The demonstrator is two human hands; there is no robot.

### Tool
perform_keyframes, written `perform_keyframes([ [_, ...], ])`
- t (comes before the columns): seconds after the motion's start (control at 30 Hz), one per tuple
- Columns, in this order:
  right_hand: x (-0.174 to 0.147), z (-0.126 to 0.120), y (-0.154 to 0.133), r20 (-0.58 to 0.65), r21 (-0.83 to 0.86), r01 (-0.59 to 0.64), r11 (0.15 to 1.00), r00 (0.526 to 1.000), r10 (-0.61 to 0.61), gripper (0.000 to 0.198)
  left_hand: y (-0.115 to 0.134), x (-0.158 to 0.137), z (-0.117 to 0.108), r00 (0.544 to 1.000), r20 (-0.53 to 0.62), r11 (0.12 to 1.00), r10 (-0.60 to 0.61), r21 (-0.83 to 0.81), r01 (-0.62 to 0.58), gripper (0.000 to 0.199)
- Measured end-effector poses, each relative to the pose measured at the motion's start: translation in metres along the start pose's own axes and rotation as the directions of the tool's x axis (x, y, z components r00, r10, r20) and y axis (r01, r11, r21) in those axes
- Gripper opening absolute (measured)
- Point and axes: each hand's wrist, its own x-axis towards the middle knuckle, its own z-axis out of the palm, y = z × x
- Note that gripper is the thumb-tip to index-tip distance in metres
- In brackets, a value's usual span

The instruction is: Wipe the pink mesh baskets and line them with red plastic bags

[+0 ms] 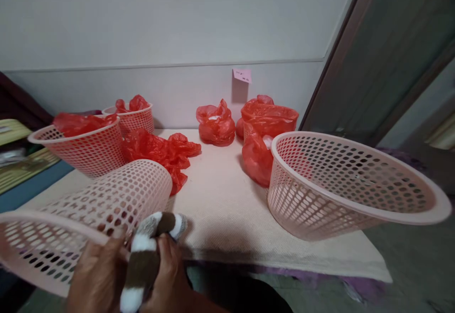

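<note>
Pink basket (117, 192) in left grip (95, 275), striped cloth (142, 262) in right grip (168, 275); red bag (81, 124) in upright basket (87, 154).

There are at least four pink baskets (355, 218), six or more red plastic bags (216, 130), two hands (168, 272), one striped plush (142, 265) and one note (241, 75).

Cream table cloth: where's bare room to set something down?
The cream woven cloth is bare in the middle, between the crumpled red plastic bag and the rightmost pink perforated plastic basket, to the front edge. Crowded: front left, with the tipped pink plastic basket, left hand, right hand and brown-white striped fuzzy item; back right, with bunched red plastic bags.
</note>
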Motion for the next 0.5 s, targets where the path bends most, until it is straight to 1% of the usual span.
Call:
perform_keyframes([
  [0.03,0.007,-0.004,0.004,-0.039,0.011,0.030,0.999,0.999,-0.030,0.072,-0.003,-0.001,0.001,1.000,0.024,0.999,-0.010,0.034,0.010,0.043],
  [0.07,0.016,-0.009,0.007,-0.071,0.030,0.048,0.998,0.996,-0.046,0.073,-0.010,-0.001,0.000,0.998,0.061,0.996,0.025,0.083,-0.030,0.047],
  [0.1,0.026,-0.015,0.009,-0.095,0.060,0.035,0.998,0.995,-0.029,0.071,-0.020,0.000,-0.003,0.988,0.119,0.982,0.102,0.145,-0.118,0.050],
  [0.13,0.037,-0.022,0.010,-0.100,0.108,0.003,0.994,0.995,0.008,0.064,-0.033,0.003,-0.008,0.961,0.216,0.955,0.172,0.202,-0.216,0.049],
  [0.17,0.047,-0.028,0.011,-0.101,0.157,-0.034,0.987,0.994,0.051,0.056,-0.048,0.007,-0.014,0.913,0.323,0.915,0.248,0.231,-0.331,0.048],
  [0.2,0.055,-0.034,0.010,-0.100,0.202,-0.071,0.977,0.991,0.093,0.051,-0.065,0.012,-0.022,0.848,0.429,0.843,0.310,0.289,-0.454,0.050],
  [0.23,0.061,-0.039,0.010,-0.097,0.240,-0.095,0.966,0.988,0.122,0.047,-0.081,0.018,-0.029,0.772,0.522,0.714,0.364,0.376,-0.591,0.054],
  [0.27,0.062,-0.042,0.011,-0.094,0.262,-0.104,0.959,0.987,0.133,0.046,-0.095,0.024,-0.037,0.689,0.565,0.547,0.454,0.433,-0.716,0.057],
  [0.3,0.061,-0.042,0.012,-0.098,0.264,-0.090,0.960,0.988,0.119,0.049,-0.108,0.031,-0.043,0.588,0.610,0.369,0.531,0.459,-0.809,0.060],
  [0.33,0.057,-0.041,0.014,-0.116,0.243,-0.054,0.969,0.990,0.085,0.055,-0.117,0.037,-0.048,0.483,0.658,0.213,0.577,0.450,-0.868,0.065],
  [0.37,0.051,-0.039,0.017,-0.135,0.204,-0.010,0.979,0.990,0.038,0.064,-0.123,0.041,-0.052,0.395,0.688,0.095,0.610,0.430,-0.898,0.069],
  [0.4,0.044,-0.036,0.020,-0.147,0.161,0.027,0.987,0.989,-0.003,0.074,-0.125,0.045,-0.054,0.327,0.705,0.018,0.629,0.407,-0.913,0.072],
  [0.43,0.038,-0.032,0.023,-0.152,0.126,0.043,0.991,0.988,-0.024,0.083,-0.124,0.047,-0.055,0.285,0.705,-0.018,0.649,0.389,-0.921,0.073],
  [0.47,0.033,-0.028,0.024,-0.146,0.107,0.035,0.994,0.989,-0.020,0.087,-0.121,0.047,-0.056,0.280,0.692,-0.012,0.665,0.384,-0.923,0.069],
  [0.5,0.030,-0.025,0.024,-0.131,0.108,0.016,0.994,0.991,-0.001,0.085,-0.115,0.045,-0.056,0.302,0.666,0.036,0.682,0.382,-0.924,0.061],
])
